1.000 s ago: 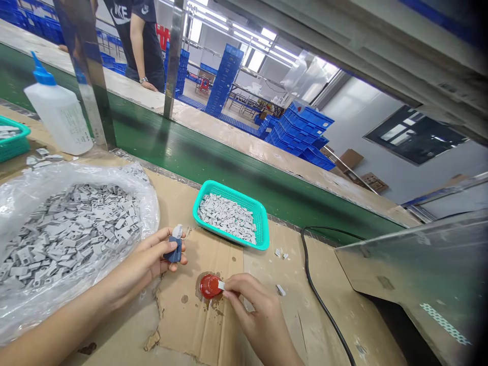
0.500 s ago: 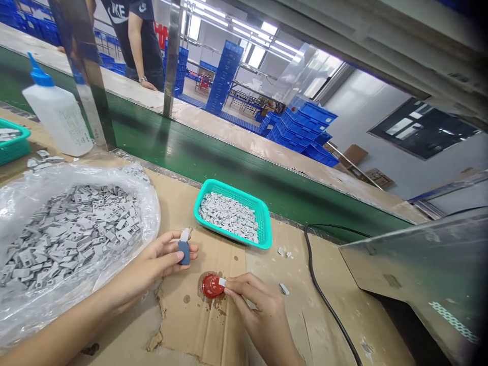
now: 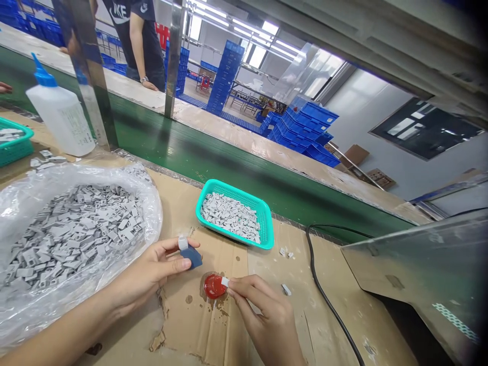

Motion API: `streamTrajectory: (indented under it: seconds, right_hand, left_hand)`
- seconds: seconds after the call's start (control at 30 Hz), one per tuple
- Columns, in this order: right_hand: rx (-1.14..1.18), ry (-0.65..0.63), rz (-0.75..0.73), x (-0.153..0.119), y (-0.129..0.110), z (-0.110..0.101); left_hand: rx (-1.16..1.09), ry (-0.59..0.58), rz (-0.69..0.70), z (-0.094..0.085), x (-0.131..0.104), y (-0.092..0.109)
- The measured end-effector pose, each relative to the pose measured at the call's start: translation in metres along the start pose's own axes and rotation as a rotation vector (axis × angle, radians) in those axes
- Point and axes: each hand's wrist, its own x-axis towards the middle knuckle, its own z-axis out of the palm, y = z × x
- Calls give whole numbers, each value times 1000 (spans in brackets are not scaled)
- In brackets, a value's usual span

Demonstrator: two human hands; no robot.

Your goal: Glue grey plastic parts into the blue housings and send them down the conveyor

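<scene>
My left hand [image 3: 168,262] holds a dark blue piece [image 3: 191,256] between thumb and fingers, with a whitish band or piece [image 3: 183,242] at the index finger. Pinched in the fingertips of my right hand [image 3: 263,305] is a small light grey piece [image 3: 225,281], its end at the right edge of a round red dish [image 3: 214,286]. Wet spots surround the dish on the cardboard [image 3: 190,325]. Behind both hands, a teal basket [image 3: 267,223] contains many small grey pieces [image 3: 229,213].
A plastic-lined container [image 3: 152,203] of grey parts stands left, below a white bottle [image 3: 61,119] with a blue cap. A black cable [image 3: 322,284] curves along the right. Beyond the green conveyor [image 3: 152,137] stands a person [image 3: 141,46]. Another person's hand [image 3: 4,88] shows at far left.
The blue piece in my left hand has turned from upright to slanted. My right hand remains beside the dish with its grey piece. Another person's hand has appeared at the far left.
</scene>
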Motion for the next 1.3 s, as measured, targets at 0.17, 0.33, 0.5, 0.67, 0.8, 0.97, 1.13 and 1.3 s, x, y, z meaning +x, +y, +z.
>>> streamTrajectory:
  seconds: [0.17,0.33,0.5,0.67,0.8,0.97,1.13,1.3]
  right_hand:
    - [81,11,56,4,-6,-3]
    - [410,103,286,15,-25,-4]
    - [520,44,311,23,-34,7]
    - [479,6,265,24,-32,13]
    - [405,-42,186,19,-30,17]
    - [233,-7,-60,10,-32,36]
    - [118,26,-173,14,-34,41]
    - [84,110,-132,11,-8,14]
  left_hand:
    - [34,-79,22,5,-4,3]
    - [113,-185,60,13,-8,5]
    - [108,-216,78,17,-9,2]
    - [71,-194,87,15,-9,1]
    - [33,-128,114,15,-8,-3]
    - [-212,58,106,28,-7,-13]
    - [-330,152,40,32,-7,-13]
    - [-167,119,129,11,1,15]
